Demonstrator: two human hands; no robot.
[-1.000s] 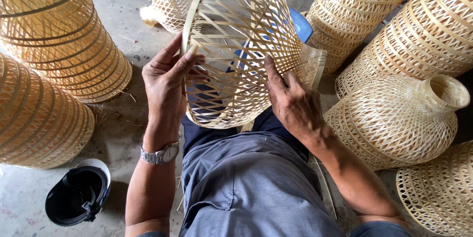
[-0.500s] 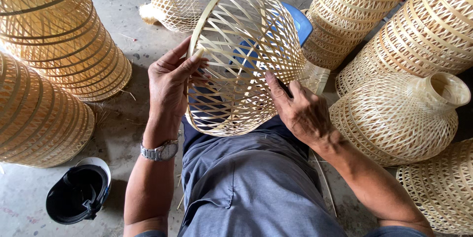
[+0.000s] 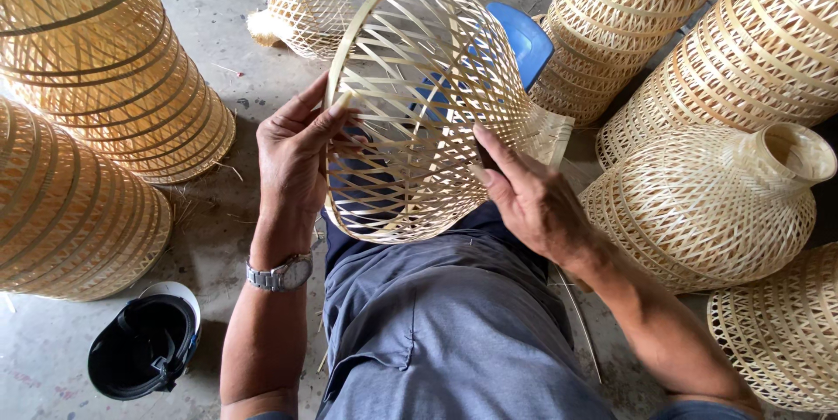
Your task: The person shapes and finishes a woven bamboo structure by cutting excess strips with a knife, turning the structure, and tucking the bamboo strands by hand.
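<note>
- Woven bamboo shade (image 3: 419, 106) sits tilted above the person's lap, rim facing the camera.
- Left hand (image 3: 297, 154) grips its rim, thumb pressed on the hoop.
- Right hand (image 3: 528, 197) clasps its outer weave.
- Black helmet (image 3: 144, 346) lies on the floor, well left of the shade.

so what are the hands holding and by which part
Both hold one open-weave bamboo shade: the left hand grips its rim hoop, the right hand presses the woven side near the neck.
</note>
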